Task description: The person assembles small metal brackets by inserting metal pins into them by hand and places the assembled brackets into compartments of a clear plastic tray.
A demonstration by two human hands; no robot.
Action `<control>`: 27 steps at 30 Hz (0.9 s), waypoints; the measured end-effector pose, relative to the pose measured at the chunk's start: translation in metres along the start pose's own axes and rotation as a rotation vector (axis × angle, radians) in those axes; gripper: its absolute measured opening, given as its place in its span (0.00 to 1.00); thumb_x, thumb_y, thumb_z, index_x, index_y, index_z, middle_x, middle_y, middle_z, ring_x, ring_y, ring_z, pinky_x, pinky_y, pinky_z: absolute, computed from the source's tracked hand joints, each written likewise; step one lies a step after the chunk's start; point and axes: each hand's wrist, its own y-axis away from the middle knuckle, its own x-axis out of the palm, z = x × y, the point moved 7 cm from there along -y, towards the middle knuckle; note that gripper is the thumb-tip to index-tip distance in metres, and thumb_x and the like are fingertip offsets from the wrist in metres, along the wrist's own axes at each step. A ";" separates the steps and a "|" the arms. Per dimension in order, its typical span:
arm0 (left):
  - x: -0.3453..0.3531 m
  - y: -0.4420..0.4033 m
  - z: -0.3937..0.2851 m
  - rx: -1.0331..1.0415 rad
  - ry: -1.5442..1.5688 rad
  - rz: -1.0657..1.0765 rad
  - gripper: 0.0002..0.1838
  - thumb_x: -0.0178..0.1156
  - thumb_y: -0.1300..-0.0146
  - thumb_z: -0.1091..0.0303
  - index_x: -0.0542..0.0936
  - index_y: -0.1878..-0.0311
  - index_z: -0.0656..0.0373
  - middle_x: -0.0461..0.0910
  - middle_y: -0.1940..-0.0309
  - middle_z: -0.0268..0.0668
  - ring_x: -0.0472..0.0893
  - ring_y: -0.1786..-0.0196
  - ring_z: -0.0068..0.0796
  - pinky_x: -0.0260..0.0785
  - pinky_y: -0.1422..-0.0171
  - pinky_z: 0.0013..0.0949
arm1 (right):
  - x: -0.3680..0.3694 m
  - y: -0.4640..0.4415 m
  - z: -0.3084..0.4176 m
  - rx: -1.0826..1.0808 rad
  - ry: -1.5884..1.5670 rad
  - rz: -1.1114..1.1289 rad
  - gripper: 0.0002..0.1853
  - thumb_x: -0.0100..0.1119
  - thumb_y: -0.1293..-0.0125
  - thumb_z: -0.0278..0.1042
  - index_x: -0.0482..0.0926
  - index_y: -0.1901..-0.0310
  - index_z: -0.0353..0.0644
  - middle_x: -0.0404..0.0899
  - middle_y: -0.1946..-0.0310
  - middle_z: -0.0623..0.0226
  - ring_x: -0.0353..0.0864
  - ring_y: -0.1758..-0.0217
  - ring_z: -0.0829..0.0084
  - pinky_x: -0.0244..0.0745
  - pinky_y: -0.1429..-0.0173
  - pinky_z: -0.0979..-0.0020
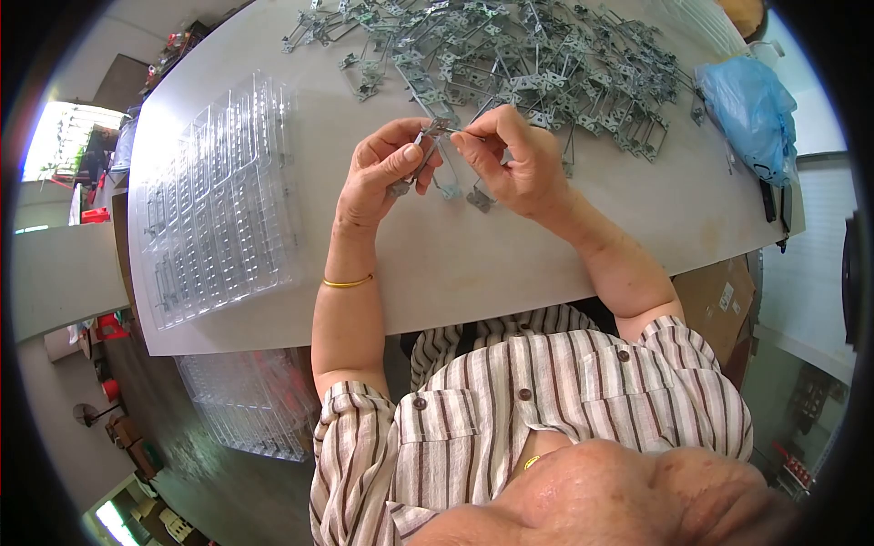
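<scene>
person in striped shirt [555, 387] is nearest; left hand [375, 173] has fingers closed around metal part [441, 125], right hand [526, 173] pinches it with fingertips together, above white table [446, 264], near metal pile [537, 68].

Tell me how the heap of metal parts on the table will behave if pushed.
The heap of metal parts will probably drag along in snagged clumps, since its pieces overlap in all directions. Single pieces look likely to stay stiff, being metal. Outlying ones should slide across the table rather than roll, given their flat ends.
</scene>
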 end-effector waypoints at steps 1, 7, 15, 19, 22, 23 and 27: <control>0.000 0.000 0.000 -0.004 -0.006 -0.001 0.28 0.72 0.32 0.55 0.81 0.38 0.66 0.85 0.61 0.41 0.80 0.70 0.28 0.72 0.68 0.29 | 0.000 0.000 -0.001 0.018 0.030 0.022 0.10 0.69 0.27 0.32 0.76 0.60 0.41 0.81 0.77 0.68 0.83 0.77 0.77 0.74 0.74 0.74; 0.012 -0.002 0.000 -0.044 -0.017 0.078 0.27 0.76 0.36 0.61 0.82 0.38 0.65 0.85 0.61 0.38 0.82 0.66 0.25 0.76 0.64 0.29 | 0.013 0.004 -0.013 0.382 -0.288 0.160 0.17 0.62 0.20 0.44 0.77 0.64 0.40 0.79 0.81 0.71 0.77 0.81 0.81 0.70 0.77 0.74; 0.019 0.005 -0.009 -0.085 -0.060 0.072 0.27 0.77 0.37 0.60 0.83 0.41 0.69 0.86 0.57 0.38 0.84 0.60 0.25 0.78 0.53 0.30 | 0.026 0.009 -0.019 0.697 -0.707 0.329 0.24 0.53 0.17 0.55 0.78 0.65 0.42 0.80 0.79 0.70 0.75 0.81 0.82 0.67 0.77 0.78; 0.017 0.005 -0.012 -0.042 -0.061 0.054 0.28 0.76 0.37 0.55 0.84 0.43 0.68 0.86 0.59 0.37 0.84 0.60 0.26 0.78 0.55 0.31 | 0.027 0.007 -0.019 0.644 -0.693 0.276 0.17 0.54 0.16 0.47 0.77 0.60 0.42 0.80 0.75 0.71 0.75 0.78 0.84 0.69 0.74 0.79; 0.015 0.004 -0.011 -0.057 -0.077 0.057 0.28 0.77 0.37 0.55 0.83 0.43 0.68 0.86 0.60 0.36 0.84 0.61 0.25 0.78 0.55 0.30 | 0.021 0.003 -0.016 0.580 -0.576 0.254 0.11 0.54 0.16 0.38 0.77 0.57 0.42 0.80 0.72 0.73 0.75 0.75 0.86 0.70 0.72 0.79; 0.016 0.004 -0.009 -0.064 -0.085 0.052 0.28 0.77 0.37 0.55 0.83 0.43 0.68 0.86 0.59 0.37 0.84 0.61 0.25 0.77 0.55 0.29 | 0.020 0.004 -0.014 0.554 -0.516 0.236 0.10 0.54 0.17 0.38 0.77 0.57 0.42 0.80 0.72 0.73 0.75 0.75 0.86 0.70 0.72 0.79; 0.018 0.003 -0.007 -0.094 -0.102 0.050 0.27 0.78 0.37 0.57 0.82 0.42 0.66 0.86 0.58 0.36 0.84 0.61 0.25 0.77 0.56 0.29 | 0.016 0.000 -0.004 0.435 -0.352 0.182 0.10 0.54 0.17 0.37 0.77 0.58 0.42 0.79 0.74 0.74 0.74 0.76 0.86 0.69 0.73 0.79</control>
